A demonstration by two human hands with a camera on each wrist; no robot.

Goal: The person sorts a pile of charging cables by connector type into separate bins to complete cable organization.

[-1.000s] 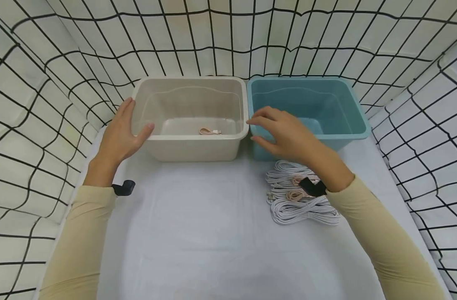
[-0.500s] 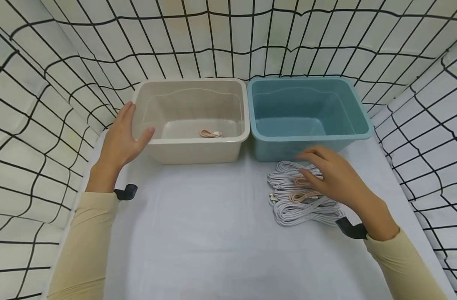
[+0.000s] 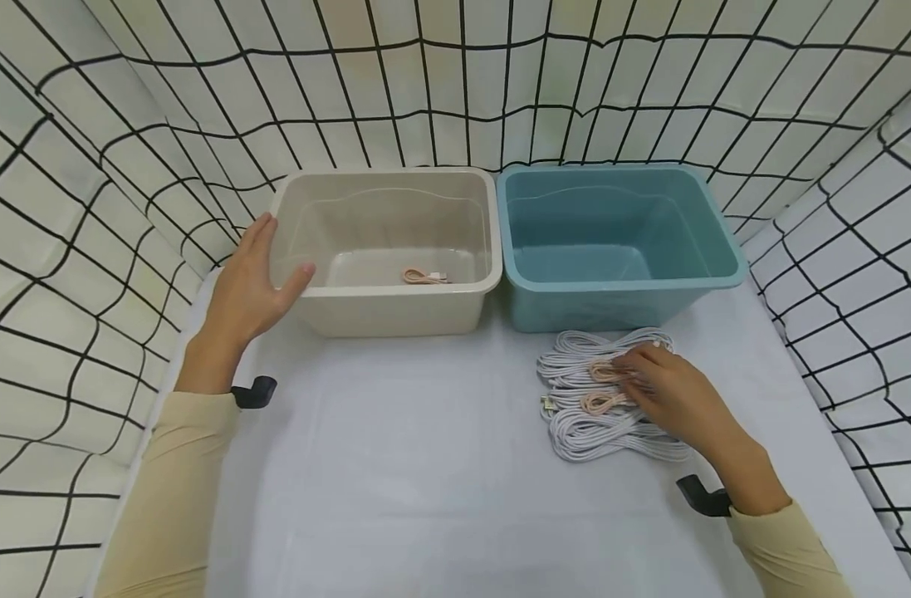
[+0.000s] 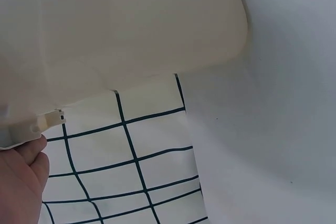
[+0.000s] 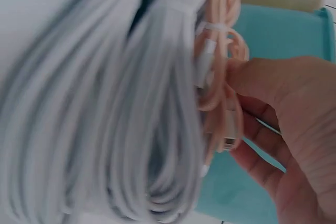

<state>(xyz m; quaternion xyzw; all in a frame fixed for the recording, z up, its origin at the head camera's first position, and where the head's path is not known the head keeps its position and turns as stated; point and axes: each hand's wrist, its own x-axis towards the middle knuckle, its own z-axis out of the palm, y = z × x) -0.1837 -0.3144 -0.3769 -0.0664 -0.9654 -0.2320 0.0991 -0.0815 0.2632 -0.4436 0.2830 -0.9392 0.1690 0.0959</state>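
Note:
My left hand [image 3: 244, 303] lies along the left rim of the beige plastic bin [image 3: 395, 314], fingers fairly straight, thumb above the front corner. In the left wrist view its fingers [image 4: 32, 153] touch the rim from outside. A coiled peach charging cable [image 3: 423, 276] lies inside that bin. My right hand [image 3: 675, 399] is over the pile of bundled white cables [image 3: 597, 432] in front of the teal bin [image 3: 612, 309]. Its thumb and fingers pinch a peach charging cable [image 5: 224, 95] beside the white bundles; the hand partly hides it. Another peach cable coil [image 3: 601, 404] shows in the pile.
The two bins stand side by side against a black wire grid [image 3: 462, 116], which rises at the back and both sides. A white cloth [image 3: 395, 465] covers the table. Each wrist wears a black camera mount.
My right hand has come from the gap between the bins back to the cable pile, closing its fingers on a peach cable. The left hand has stayed at the beige bin.

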